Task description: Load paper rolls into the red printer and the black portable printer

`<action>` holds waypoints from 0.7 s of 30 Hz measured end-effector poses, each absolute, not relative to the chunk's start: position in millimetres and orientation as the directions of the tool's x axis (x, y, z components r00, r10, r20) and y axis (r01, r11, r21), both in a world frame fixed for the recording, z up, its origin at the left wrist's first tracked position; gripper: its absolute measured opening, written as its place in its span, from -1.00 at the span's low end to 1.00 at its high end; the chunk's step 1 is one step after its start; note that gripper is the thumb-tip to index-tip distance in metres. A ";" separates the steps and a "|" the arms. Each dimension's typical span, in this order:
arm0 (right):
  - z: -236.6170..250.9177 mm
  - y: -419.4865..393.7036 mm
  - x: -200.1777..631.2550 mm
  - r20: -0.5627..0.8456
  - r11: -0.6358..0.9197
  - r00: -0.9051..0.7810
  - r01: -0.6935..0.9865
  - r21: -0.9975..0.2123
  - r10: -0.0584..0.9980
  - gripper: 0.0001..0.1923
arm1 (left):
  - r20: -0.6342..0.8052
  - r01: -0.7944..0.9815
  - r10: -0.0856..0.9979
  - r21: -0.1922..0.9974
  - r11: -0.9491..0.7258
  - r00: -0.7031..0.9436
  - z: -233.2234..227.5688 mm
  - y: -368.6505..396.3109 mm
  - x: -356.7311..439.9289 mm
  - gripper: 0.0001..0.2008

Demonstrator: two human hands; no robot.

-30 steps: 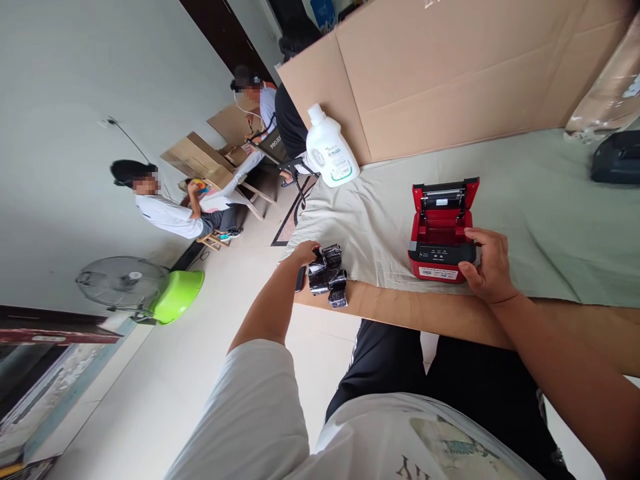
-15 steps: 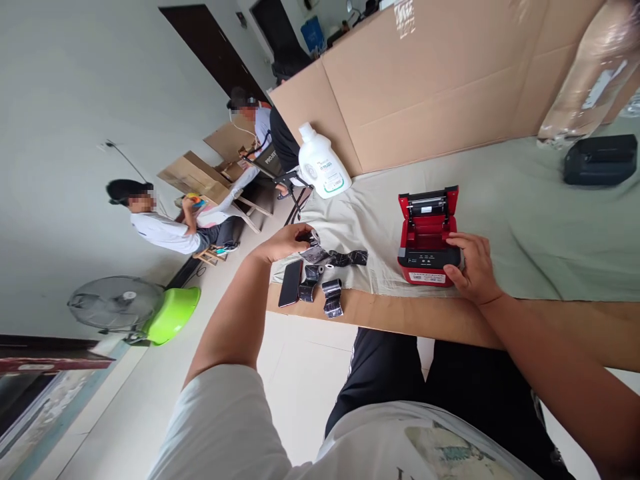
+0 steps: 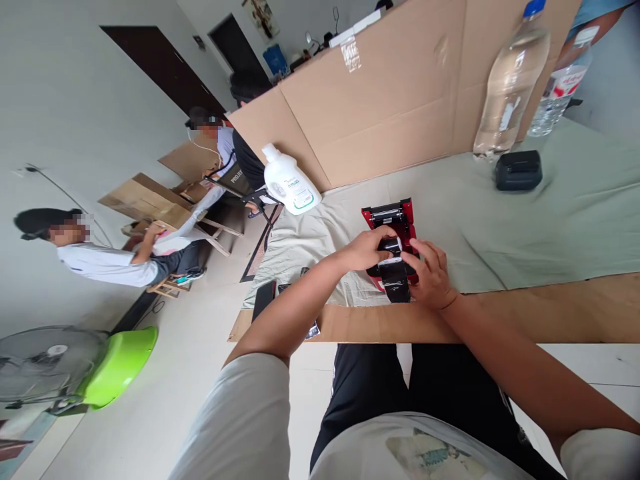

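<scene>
In the middle of the frame, both hands meet over a red printer (image 3: 395, 217) with its lid up. The left hand (image 3: 365, 248) and the right hand (image 3: 429, 275) are curled around a black roll (image 3: 394, 267), holding it right at the printer's front. A white jug (image 3: 289, 181) stands upper left, and a phone (image 3: 263, 299) lies near the table edge.

Pale room around a cloth-draped table (image 3: 550, 220)

Behind the table stands a cardboard screen (image 3: 400, 93); left of it, pale wall (image 3: 75, 113) with two dark doorways (image 3: 165, 70). Below and left of the table, light tiled floor (image 3: 165, 393) carries a lime-green basin (image 3: 117, 367) and a fan (image 3: 35, 360). Two people sit against the wall among cardboard boxes (image 3: 145, 200).
</scene>
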State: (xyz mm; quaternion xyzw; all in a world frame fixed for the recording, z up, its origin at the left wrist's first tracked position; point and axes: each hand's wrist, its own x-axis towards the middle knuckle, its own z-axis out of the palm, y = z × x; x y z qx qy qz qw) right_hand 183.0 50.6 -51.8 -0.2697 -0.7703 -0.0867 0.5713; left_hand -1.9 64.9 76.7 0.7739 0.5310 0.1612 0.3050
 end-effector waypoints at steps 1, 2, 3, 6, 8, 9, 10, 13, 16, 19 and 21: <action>-52.3 50.9 184.1 0.923 0.847 -0.229 0.508 -0.158 0.310 -0.56 | -0.096 0.793 0.930 0.558 -0.245 0.355 71.5 73.4 5.0 -0.60; -53.1 51.5 185.3 0.916 0.853 -0.255 0.499 -0.150 0.310 -0.62 | -0.135 0.852 0.935 0.470 -0.230 0.327 67.3 80.5 10.6 -0.61; -54.2 52.3 186.3 0.910 0.860 -0.272 0.488 -0.150 0.314 -0.65 | -0.179 0.897 0.936 0.385 -0.215 0.302 63.9 86.1 15.2 -0.62; -57.6 54.7 187.3 0.890 0.867 -0.289 0.460 -0.194 0.353 -0.71 | -0.264 0.959 0.931 0.197 -0.203 0.251 57.1 94.8 23.6 -0.68; -58.3 55.1 186.5 0.874 0.865 -0.297 0.446 -0.229 0.384 -0.73 | -0.274 0.968 0.933 0.160 -0.194 0.232 53.5 97.2 26.0 -0.70; -57.8 54.8 185.9 0.872 0.866 -0.297 0.441 -0.237 0.390 -0.75 | -0.273 0.968 0.934 0.164 -0.191 0.230 51.6 98.4 26.6 -0.70; -56.9 54.3 185.4 0.874 0.868 -0.294 0.437 -0.237 0.387 -0.76 | -0.272 0.967 0.933 0.170 -0.192 0.233 49.6 99.9 27.0 -0.70; -53.3 52.3 184.6 0.885 0.866 -0.286 0.452 -0.213 0.367 -0.79 | -0.269 0.964 0.930 0.150 -0.218 0.252 44.5 104.3 27.6 -0.74; -51.5 51.3 184.7 0.871 0.849 -0.299 0.484 -0.213 0.390 -0.81 | -0.241 0.957 0.928 0.133 -0.258 0.284 44.4 102.2 27.5 -0.77; -51.5 51.4 185.1 0.864 0.850 -0.304 0.475 -0.229 0.402 -0.80 | -0.049 0.904 0.936 0.283 -0.321 0.348 52.5 90.4 24.8 -0.80; -50.9 51.4 185.2 0.870 0.855 -0.303 0.469 -0.220 0.390 -0.80 | 0.202 0.839 0.919 0.377 -0.392 0.339 60.2 83.1 20.7 -0.76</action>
